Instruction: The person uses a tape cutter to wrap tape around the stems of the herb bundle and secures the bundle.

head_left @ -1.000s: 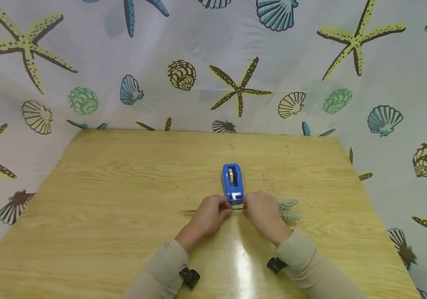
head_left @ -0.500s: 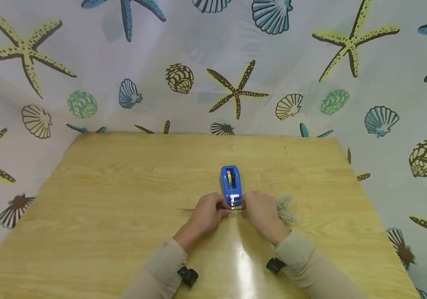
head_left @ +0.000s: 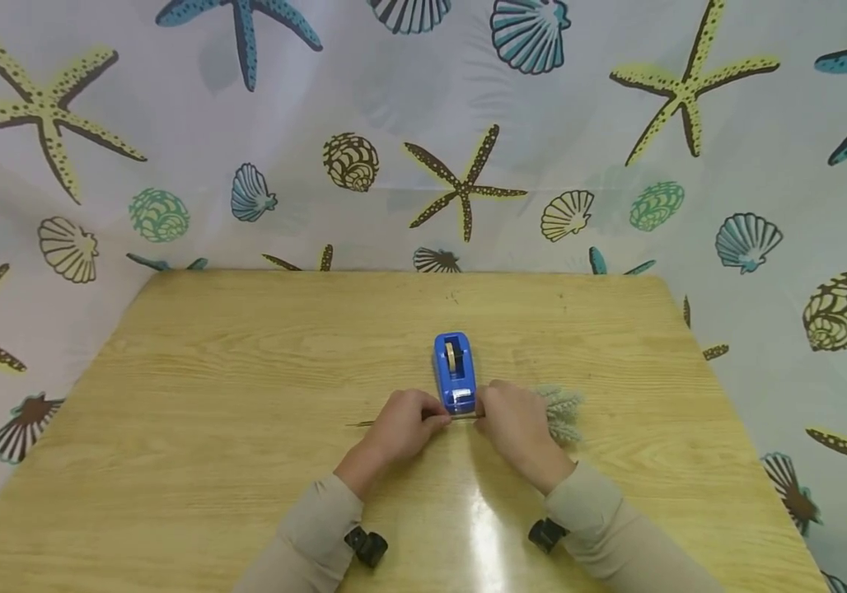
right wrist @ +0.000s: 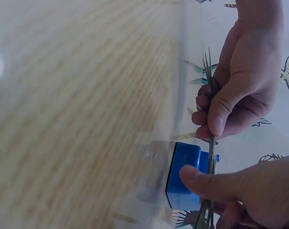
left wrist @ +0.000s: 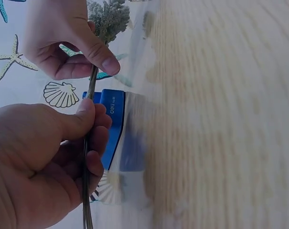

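Note:
A thin bunch of dried flowers lies sideways between both hands, its grey-green fluffy heads (head_left: 563, 413) to the right and its thin brown stems (left wrist: 93, 82) running left. My left hand (head_left: 401, 426) pinches the stems between thumb and fingers. A short way to the right, my right hand (head_left: 518, 424) grips them just below the heads, thumb on top. Right behind the short stretch of stem between the hands stands a blue tape dispenser (head_left: 456, 385), its front end close to the stems. Loose stem ends stick out past my left hand.
A roll of tape (head_left: 451, 357) sits in the dispenser. Both stand on a wood-grain table (head_left: 245, 371). A white cloth with starfish and shell prints (head_left: 394, 82) hangs behind and at both sides. Black wrist cameras (head_left: 367, 546) are strapped on the sleeves.
The head view has shifted a little, with the scene sliding down and left. Both hands keep their hold on the stems while the flower heads show a different spread.

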Demonstrator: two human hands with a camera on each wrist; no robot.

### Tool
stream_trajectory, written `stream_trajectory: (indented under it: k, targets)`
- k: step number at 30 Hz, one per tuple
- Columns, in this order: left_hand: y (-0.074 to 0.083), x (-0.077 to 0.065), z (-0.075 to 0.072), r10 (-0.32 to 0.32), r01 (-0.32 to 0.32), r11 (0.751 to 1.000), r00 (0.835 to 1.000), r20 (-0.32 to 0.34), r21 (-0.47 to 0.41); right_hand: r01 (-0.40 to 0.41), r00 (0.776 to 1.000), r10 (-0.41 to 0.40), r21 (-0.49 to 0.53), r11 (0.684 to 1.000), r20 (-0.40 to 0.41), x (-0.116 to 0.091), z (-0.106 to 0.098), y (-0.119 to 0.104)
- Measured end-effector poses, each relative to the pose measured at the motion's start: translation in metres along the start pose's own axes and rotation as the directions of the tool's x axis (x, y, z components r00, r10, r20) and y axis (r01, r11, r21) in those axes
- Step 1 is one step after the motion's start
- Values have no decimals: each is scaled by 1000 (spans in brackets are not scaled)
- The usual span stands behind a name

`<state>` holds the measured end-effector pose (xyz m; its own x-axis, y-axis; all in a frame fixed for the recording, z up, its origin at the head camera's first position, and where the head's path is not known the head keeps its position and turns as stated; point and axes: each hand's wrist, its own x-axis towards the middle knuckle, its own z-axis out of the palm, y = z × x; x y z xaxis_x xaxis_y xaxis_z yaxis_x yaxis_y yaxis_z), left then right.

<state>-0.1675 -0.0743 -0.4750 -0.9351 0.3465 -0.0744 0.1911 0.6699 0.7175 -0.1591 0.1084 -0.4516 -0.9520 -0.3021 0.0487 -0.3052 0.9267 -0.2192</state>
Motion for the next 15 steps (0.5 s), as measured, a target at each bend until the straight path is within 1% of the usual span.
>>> stream_trajectory:
  k: [4, 9, 11, 15]
  targets:
    - [-3, -1, 2, 14, -14, 1000, 999, -31, -5, 13, 1000, -14, 33, 999, 20, -1, 0, 1]
    - [-4, -2, 1, 4, -5, 1000, 999, -53, -31, 22, 999, -24, 60, 998, 35, -1, 0, 1]
    - [-3, -1, 2, 2, -5, 999, 998, -60, -38, 20, 999, -22, 65, 998, 36, -1, -1, 3]
    - [-2, 1, 6, 13, -17, 999, 997, -78, -47, 16, 1000, -17, 62, 998, 8, -1, -2, 6]
